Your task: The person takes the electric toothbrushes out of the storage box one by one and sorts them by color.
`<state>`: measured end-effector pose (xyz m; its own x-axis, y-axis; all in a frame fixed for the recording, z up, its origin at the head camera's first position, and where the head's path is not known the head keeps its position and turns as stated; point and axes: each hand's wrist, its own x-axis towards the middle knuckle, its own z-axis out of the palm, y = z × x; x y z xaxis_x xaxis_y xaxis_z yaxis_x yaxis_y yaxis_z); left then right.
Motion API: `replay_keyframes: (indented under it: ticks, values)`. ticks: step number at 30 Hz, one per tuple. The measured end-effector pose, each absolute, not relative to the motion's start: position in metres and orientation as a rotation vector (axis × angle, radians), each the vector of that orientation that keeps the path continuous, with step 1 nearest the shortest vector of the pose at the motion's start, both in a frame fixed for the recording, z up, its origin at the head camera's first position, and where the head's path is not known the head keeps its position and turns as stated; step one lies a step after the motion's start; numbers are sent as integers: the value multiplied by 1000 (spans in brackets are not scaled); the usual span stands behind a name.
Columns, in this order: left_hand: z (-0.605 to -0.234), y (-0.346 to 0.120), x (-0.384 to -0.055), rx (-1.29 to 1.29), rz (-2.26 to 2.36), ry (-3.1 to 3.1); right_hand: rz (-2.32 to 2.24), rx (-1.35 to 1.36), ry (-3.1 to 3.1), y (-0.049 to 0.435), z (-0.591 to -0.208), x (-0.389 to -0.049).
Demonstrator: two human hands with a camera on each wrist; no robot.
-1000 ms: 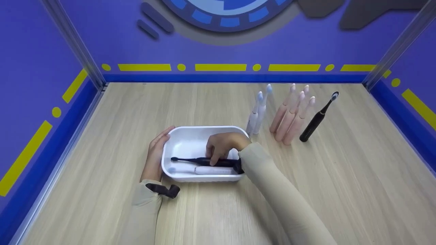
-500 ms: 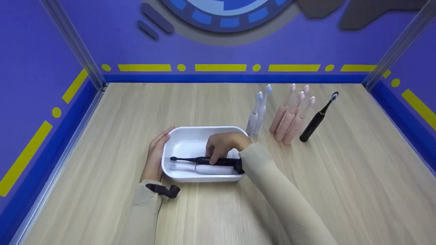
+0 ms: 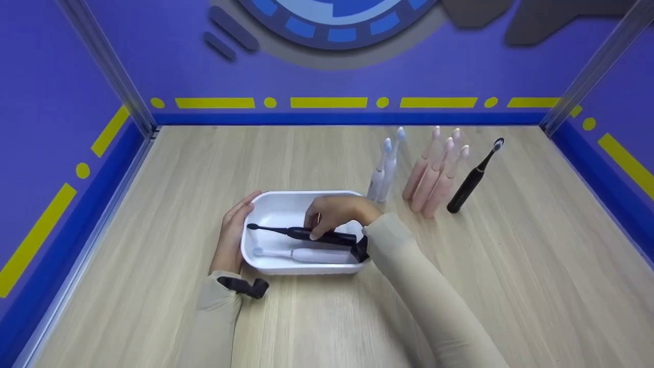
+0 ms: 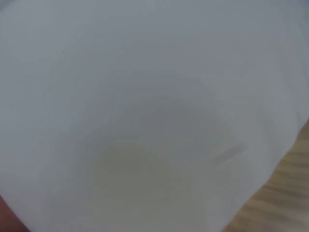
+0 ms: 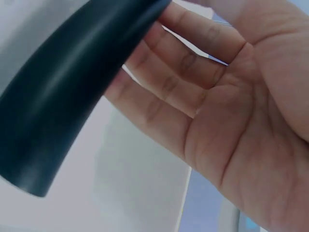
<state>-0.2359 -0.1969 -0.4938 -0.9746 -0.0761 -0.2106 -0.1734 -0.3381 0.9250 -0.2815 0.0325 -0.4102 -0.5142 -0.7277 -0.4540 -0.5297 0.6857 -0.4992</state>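
In the head view, my right hand pinches a black electric toothbrush by its handle, over a white tray. Tilted slightly, the brush has its head up near the tray's left rim. The right wrist view shows the handle's dark end out beyond the fingertips. A white electric toothbrush lies in the tray along the near wall. My left hand rests with fairly straight fingers against the tray's left side. In the left wrist view the white tray wall fills nearly everything.
Right of the tray stand white toothbrushes with blue heads, several pink toothbrushes and one black toothbrush, all upright. Blue-purple panels enclose the wooden table at the back and sides.
My right hand has lifted the black toothbrush off the tray's floor, and its head has risen and shifted slightly left and back. The left hand and tray stay in place.
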Motion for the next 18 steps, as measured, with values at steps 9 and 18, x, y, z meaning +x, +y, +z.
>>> replay_keyframes:
  ticks: [9,18]
  values:
    - [-496,-196,-236,-322,2533,1707,-518,-1038,2206,41,-405,-283]
    - [-496,-197,-237,-322,2533,1695,-704,-1001,2161,52,-402,-284]
